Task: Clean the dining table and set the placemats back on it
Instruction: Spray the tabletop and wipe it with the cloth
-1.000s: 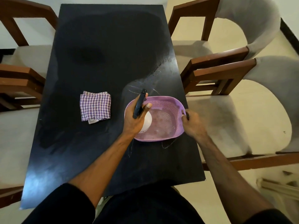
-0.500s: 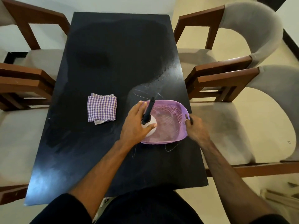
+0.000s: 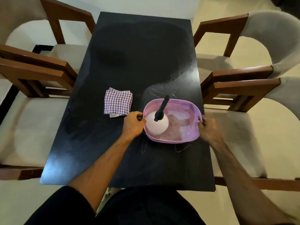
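The left hand (image 3: 133, 123) gripped the left rim of the purple basket (image 3: 186, 109), the right hand (image 3: 208, 129) its right rim; a spray bottle (image 3: 157, 124) stood inside; the checked cloth (image 3: 117, 101) lay just left on the black table (image 3: 129, 54).

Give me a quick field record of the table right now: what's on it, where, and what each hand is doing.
table: dark top, chairs along both sides
basket: purple, on the table's near right part
spray bottle: white with black nozzle, standing in the basket's left end
cloth: checked, folded, left of the basket, apart from it
left hand: grips the basket's left rim
right hand: grips the basket's right rim
placemats: none in view
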